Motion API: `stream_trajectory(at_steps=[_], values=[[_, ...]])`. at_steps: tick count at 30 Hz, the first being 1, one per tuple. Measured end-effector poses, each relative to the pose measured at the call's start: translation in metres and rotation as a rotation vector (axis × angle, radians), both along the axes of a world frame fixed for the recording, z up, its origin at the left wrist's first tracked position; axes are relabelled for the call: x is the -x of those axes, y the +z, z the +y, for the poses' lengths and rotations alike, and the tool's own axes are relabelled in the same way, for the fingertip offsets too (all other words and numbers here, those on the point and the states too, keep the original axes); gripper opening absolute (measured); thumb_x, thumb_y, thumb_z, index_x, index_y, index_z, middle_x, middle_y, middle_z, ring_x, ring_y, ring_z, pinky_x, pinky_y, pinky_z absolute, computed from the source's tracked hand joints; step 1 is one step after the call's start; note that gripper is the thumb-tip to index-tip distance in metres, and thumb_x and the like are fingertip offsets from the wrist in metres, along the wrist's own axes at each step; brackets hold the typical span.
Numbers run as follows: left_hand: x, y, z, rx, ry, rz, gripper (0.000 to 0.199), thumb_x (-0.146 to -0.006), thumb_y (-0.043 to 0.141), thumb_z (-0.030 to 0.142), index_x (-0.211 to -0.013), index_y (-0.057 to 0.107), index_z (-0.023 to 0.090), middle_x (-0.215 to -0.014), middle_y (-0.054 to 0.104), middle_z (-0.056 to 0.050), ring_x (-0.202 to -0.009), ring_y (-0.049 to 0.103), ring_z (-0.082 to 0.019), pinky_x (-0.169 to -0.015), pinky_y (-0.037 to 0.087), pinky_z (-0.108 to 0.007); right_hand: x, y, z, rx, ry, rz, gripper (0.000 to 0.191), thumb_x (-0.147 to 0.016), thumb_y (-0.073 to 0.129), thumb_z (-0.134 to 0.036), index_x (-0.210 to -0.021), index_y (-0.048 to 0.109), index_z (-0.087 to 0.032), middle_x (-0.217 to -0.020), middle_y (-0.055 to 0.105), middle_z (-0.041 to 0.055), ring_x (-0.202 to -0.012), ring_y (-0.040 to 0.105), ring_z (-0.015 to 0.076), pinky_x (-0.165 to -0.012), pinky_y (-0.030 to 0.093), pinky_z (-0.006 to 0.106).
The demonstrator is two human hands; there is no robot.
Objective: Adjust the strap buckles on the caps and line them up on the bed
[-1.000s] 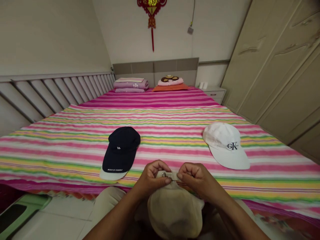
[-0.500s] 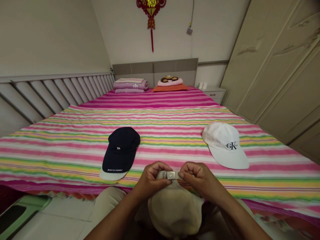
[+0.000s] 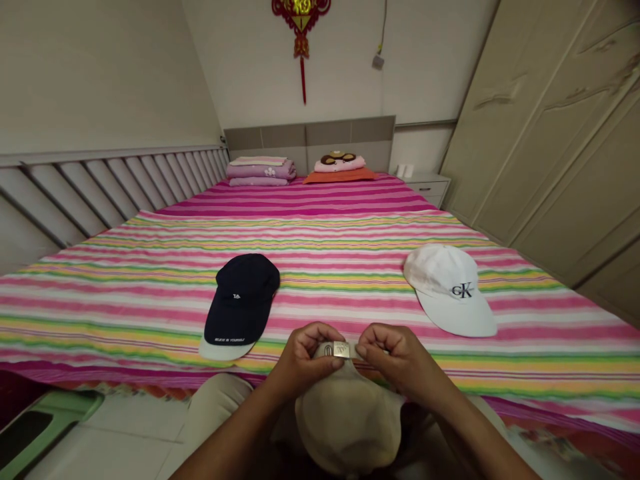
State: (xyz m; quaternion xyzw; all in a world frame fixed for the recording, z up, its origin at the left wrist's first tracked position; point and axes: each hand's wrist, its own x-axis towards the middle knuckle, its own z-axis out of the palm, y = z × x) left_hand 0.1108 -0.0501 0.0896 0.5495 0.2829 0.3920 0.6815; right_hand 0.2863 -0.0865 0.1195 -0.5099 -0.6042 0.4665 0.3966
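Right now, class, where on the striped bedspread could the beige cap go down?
Bare bedspread lies between the navy cap and white cap, and beyond them toward the folded blankets. Crowded at the near edge, around the hands on the beige cap.

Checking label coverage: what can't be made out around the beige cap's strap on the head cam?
Head view:
Strap ends: hidden by the left hand and right hand.
Metal buckle markings: too small to read.
Navy cap brim lettering: too small to read reliably.
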Motion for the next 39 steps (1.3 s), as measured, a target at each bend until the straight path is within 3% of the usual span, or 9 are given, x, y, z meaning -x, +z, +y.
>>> stream_trajectory(at_steps=[4, 12, 20, 31, 39], values=[[-0.001, -0.001, 0.000, 0.058, 0.016, -0.045, 0.029, -0.053, 0.075, 0.025, -0.076, 0.061, 0.014, -0.064, 0.057, 0.000, -0.055, 0.047, -0.008, -0.053, 0.035, -0.020, 0.001, -0.001, -0.001, 0.003, 0.009, 0.015, 0.022, -0.072, 0.055, -0.034, -0.060, 0.052, -0.015, -0.052, 0.045, -0.0028, -0.048, 0.034, 0.0080, -0.044, 0.025, 0.021], [-0.002, -0.004, 0.000, 0.103, 0.017, -0.088, 0.030, -0.052, 0.076, 0.024, -0.077, 0.062, 0.015, -0.064, 0.058, 0.000, -0.055, 0.048, -0.008, -0.053, 0.035, -0.020, 0.009, -0.008, 0.003, 0.210, 0.045, 0.291, 0.029, -0.064, 0.062, -0.041, -0.059, 0.048, -0.016, -0.045, 0.042, -0.0063, -0.039, 0.026, 0.0046, -0.038, 0.016, 0.020], [-0.004, -0.007, 0.000, 0.105, 0.047, -0.120, 0.029, -0.052, 0.075, 0.023, -0.077, 0.062, 0.014, -0.066, 0.059, -0.001, -0.057, 0.050, -0.009, -0.054, 0.036, -0.020, 0.015, -0.011, 0.003, 0.220, -0.043, 0.390, 0.028, -0.064, 0.061, -0.039, -0.057, 0.044, -0.018, -0.037, 0.035, -0.0097, -0.033, 0.023, 0.0037, -0.036, 0.014, 0.019], [-0.007, -0.008, -0.002, 0.109, 0.101, -0.100, 0.029, -0.052, 0.075, 0.023, -0.077, 0.063, 0.016, -0.065, 0.060, 0.000, -0.057, 0.050, -0.009, -0.056, 0.037, -0.021, 0.016, -0.019, 0.004, 0.155, -0.053, 0.274, 0.030, -0.065, 0.060, -0.041, -0.057, 0.043, -0.018, -0.045, 0.038, -0.0069, -0.039, 0.025, 0.0050, -0.037, 0.016, 0.020], [-0.006, -0.008, -0.002, 0.078, 0.093, -0.075, 0.025, -0.055, 0.074, 0.020, -0.077, 0.063, 0.016, -0.066, 0.061, 0.000, -0.059, 0.051, -0.009, -0.057, 0.037, -0.021, 0.014, -0.016, 0.002, 0.203, 0.041, 0.435, 0.022, -0.069, 0.061, -0.034, -0.068, 0.049, -0.016, -0.048, 0.039, -0.0079, -0.041, 0.027, 0.0041, -0.040, 0.016, 0.019]])
